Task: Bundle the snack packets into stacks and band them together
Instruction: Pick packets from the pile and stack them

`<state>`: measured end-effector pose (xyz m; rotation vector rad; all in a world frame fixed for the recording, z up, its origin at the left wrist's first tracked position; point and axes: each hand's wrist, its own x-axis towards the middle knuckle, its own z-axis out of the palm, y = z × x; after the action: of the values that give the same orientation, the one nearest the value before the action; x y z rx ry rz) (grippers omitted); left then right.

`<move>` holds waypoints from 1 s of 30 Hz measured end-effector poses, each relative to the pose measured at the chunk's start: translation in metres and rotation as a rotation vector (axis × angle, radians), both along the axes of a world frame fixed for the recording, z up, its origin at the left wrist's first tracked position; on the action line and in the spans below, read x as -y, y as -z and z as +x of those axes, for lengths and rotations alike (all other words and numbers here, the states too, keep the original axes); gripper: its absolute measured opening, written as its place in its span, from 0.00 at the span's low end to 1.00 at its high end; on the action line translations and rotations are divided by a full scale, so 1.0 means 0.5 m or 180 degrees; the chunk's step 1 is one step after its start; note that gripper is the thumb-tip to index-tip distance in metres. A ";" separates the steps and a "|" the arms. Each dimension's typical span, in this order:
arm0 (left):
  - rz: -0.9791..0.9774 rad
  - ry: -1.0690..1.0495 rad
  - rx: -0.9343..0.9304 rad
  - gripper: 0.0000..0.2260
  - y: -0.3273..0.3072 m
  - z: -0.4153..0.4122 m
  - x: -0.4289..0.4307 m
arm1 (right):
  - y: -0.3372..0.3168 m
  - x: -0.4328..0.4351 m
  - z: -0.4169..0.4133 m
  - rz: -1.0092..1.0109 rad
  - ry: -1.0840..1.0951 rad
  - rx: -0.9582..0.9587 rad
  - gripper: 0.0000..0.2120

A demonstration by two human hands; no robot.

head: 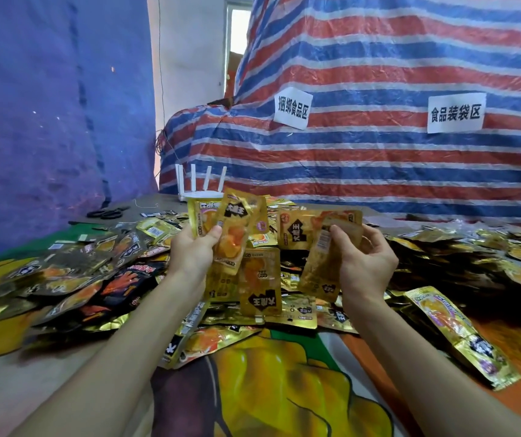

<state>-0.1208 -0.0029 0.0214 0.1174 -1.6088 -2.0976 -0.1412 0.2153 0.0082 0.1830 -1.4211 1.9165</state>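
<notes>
gold foil snack packets [442, 247] lie in a loose heap across the far half of the table, darker black and orange ones mixed in at left. surface: printed cloth [284, 389] with large yellow, green and orange shapes, bare along the near edge. one long gold packet [461, 335] lies apart at near right, on the orange part of the cloth.

left hand [191, 250] raised above the heap, fingers curled, thumb pressed on the front of a small fan of gold packets [230, 228] held upright. right hand [368, 260] beside it, thumb and fingers pinching a single gold packet [322, 266] by its upper edge, barcode side toward the camera, hanging tilted. the two hands do not touch.

room: red, white and blue striped tarp [379, 58] covers a tall stack behind the table; two white paper signs [292, 108] [456, 112] with black characters are stuck on it. blue tarp [48, 105] hangs at left. white router [200, 187] with four antennas stands at the far table edge; black scissors [107, 212] lie left of it. bright window [238, 26] in the gap between the tarps.
</notes>
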 end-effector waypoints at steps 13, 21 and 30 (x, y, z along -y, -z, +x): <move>-0.2800 0.0130 0.0620 0.21 0.040 0.003 0.007 | 0.046 0.023 -0.008 0.1036 -0.0769 0.0315 0.02; -0.2481 0.0725 0.0864 0.13 0.024 -0.001 0.004 | 0.047 0.029 -0.016 0.2124 -0.0291 0.0823 0.08; -0.2353 0.0247 0.1007 0.43 0.056 -0.004 -0.030 | 0.042 0.045 -0.008 0.1229 -0.1535 0.1853 0.06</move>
<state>-0.1229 0.0122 -0.0065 0.1384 -2.5046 -1.4523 -0.1452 0.1928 -0.0127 0.1652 -2.3088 2.1552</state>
